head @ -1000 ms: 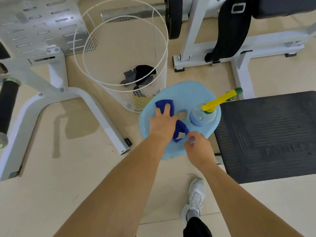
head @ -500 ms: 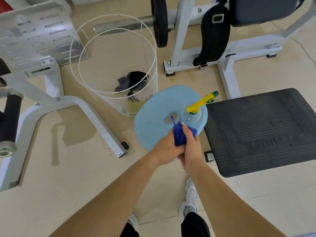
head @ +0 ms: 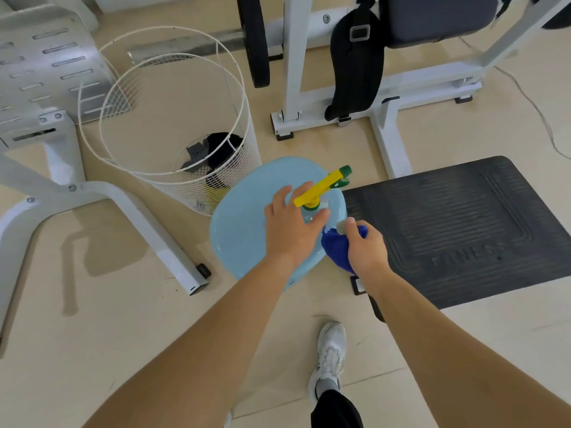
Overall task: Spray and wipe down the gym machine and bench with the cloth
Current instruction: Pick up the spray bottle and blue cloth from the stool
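Embossed letters on the black bench top [head: 463, 211] read, faintly, "FITNESS".

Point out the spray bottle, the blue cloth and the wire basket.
spray bottle [head: 321, 187]: head view, on its yellow trigger head.
blue cloth [head: 335, 248]: head view, on the bunched part that shows.
wire basket [head: 247, 159]: head view, on its white mesh wall.

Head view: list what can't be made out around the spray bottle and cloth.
- Spray bottle: body covered by the left hand; fill level unreadable.
- Blue cloth: bunched in the grip of the right hand; size hidden.
- Wire basket: dark contents behind mesh, unidentifiable.
- Gym machine: cut off by top edge.
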The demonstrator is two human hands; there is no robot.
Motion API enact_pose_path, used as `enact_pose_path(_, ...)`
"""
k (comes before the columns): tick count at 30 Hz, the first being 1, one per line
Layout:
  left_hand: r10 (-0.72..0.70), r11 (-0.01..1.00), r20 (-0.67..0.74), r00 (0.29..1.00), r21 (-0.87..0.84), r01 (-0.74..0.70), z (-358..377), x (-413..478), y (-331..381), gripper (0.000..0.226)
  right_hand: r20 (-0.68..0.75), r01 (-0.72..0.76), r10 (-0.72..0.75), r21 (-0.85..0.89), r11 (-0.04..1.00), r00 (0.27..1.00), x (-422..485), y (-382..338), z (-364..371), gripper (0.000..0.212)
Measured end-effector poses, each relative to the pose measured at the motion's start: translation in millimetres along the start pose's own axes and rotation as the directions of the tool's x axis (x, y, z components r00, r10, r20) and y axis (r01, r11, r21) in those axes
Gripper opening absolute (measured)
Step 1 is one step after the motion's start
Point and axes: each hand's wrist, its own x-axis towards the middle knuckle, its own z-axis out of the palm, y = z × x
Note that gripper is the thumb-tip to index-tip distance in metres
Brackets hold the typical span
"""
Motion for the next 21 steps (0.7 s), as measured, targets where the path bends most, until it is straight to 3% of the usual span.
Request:
enact_pose_path(3,0.018,0.993,-0.067,0.998,-0.118,-0.026,9,6,3,0.039,0.042,0.033,-0.03,-0.079,0.996,0.999,9,3,0,0.011)
enact_pose_path(6,0.022,0.963,-0.106,0.994,-0.263,-0.049,1,6,12,0.016,0.053,0.015,-0.009,-0.106,0.994,0.999,10,8,-2,0.03)
enact_pose_path(11,-0.04,0.91,-0.123,0.992,-0.414,-0.015,-37,11,31,0.01,0.111,-0.125,0.116,0.074,0.989,0.987,4,4,-11,0.035)
enact_pose_path(15,-0.009,0.836,-0.034,0.999,-0.548,-0.012,-84,21,40,0.027,0.18,-0.23,0.181,0.304,0.924,0.967,-9,-22,-9,0.03)
enact_pose_path(18,-0.002,0.648,0.101,0.995,-0.758,0.079,-115,22,48,0.022,0.388,-0.359,0.202,0.391,0.847,0.899,-25,-46,-1,0.027)
enact_pose_path(21,0.025,0.439,0.191,0.981,-0.884,0.161,-141,19,56,0.033,0.632,-0.451,0.133,0.374,0.811,0.763,-39,-66,8,0.05)
